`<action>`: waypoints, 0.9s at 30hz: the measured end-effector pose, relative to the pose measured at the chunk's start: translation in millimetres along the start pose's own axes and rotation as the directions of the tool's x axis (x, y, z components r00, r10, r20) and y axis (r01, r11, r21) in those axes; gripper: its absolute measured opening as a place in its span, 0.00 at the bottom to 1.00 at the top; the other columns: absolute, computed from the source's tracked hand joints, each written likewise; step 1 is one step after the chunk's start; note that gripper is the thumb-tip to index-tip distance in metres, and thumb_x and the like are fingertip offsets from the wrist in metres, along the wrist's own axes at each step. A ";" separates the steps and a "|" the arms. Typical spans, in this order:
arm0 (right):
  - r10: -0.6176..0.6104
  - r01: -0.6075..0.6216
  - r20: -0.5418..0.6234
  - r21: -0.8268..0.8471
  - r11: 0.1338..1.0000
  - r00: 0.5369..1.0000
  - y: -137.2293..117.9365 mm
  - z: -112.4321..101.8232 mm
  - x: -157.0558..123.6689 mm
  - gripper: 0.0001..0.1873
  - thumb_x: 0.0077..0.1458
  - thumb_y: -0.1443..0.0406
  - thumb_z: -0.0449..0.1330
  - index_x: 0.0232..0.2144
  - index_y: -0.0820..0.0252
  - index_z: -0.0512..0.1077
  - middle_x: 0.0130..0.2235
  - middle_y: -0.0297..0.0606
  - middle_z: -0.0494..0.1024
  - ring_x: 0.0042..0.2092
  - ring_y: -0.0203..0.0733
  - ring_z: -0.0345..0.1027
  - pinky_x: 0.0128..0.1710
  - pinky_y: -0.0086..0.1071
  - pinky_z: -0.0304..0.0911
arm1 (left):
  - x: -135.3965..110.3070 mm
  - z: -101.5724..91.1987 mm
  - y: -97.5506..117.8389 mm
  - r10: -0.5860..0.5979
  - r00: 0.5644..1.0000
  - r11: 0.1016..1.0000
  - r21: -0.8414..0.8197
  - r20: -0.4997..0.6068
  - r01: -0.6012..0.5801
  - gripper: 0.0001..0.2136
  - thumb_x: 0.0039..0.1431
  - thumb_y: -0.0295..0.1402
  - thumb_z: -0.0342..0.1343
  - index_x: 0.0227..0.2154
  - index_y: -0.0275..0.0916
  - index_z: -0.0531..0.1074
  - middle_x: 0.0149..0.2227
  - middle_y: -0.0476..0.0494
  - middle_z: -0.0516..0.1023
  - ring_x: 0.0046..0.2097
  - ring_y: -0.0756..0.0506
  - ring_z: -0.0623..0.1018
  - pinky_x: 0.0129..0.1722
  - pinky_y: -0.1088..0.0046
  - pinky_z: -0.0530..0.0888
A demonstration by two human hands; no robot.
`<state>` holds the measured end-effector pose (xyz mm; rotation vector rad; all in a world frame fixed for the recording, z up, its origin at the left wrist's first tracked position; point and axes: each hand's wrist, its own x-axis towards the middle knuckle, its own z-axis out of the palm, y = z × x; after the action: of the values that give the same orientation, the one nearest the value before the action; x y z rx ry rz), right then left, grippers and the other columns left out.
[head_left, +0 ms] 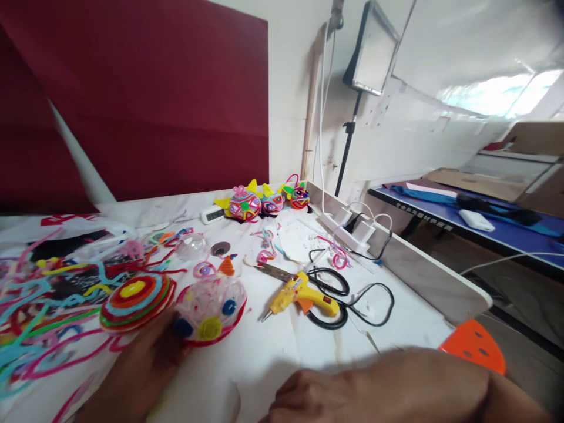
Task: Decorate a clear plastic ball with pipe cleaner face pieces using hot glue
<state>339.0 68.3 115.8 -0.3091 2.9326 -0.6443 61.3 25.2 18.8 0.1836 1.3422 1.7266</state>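
My left hand (147, 358) is closed on the left edge of a clear plastic ball half (209, 299) lined with pale pink. Blue and yellow pipe-cleaner coils dot the ball half, and a red band runs along its lower rim. Next to that hand lies a dome of striped pipe cleaners (136, 299) in red, orange, green and blue. My right hand (304, 396) is low in the frame over the white table, its fingers curled in; whatever they may hold is hidden. Ahead of it lie a yellow glue gun (304, 294) and black-handled scissors (282, 273).
Loose pipe cleaners (48, 329) heap on the left. Several decorated ball figures (244, 205) stand by the back edge near a small white timer (212, 214). A power strip (348, 232) with cords sits along the right rim. An orange stool (476, 346) stands beyond it.
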 end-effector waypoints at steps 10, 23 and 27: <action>-0.027 0.030 -0.196 0.013 0.999 0.980 1.8 7.9 -7.3 0.15 0.64 0.77 0.45 0.51 0.68 0.63 0.39 0.43 0.77 0.40 0.33 0.72 0.45 0.23 0.66 | -3.8 5.3 2.4 -0.035 0.999 0.999 0.024 -0.014 0.035 0.13 0.64 0.21 0.46 0.36 0.38 0.76 0.28 0.48 0.82 0.24 0.49 0.80 0.22 0.75 0.79; 0.049 -0.047 -0.040 0.052 0.998 0.998 -8.8 1.9 -1.2 0.17 0.59 0.80 0.50 0.51 0.76 0.63 0.45 0.49 0.75 0.46 0.37 0.69 0.45 0.22 0.66 | 5.2 -4.6 -0.9 0.016 0.998 0.999 0.028 0.053 -0.017 0.11 0.63 0.22 0.48 0.37 0.38 0.76 0.26 0.52 0.78 0.22 0.49 0.77 0.15 0.77 0.74; 0.049 -0.045 -0.122 0.030 0.999 0.991 -9.9 2.3 -3.3 0.12 0.64 0.77 0.48 0.49 0.67 0.62 0.42 0.44 0.75 0.46 0.34 0.69 0.46 0.22 0.65 | 5.6 -5.8 -1.0 0.010 0.991 1.000 0.026 0.135 -0.013 0.11 0.63 0.23 0.48 0.39 0.38 0.75 0.30 0.48 0.79 0.22 0.50 0.76 0.14 0.78 0.71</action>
<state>344.3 59.4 118.2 -0.2040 3.0341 -0.7205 55.2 25.1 13.5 0.3185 1.2683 1.6755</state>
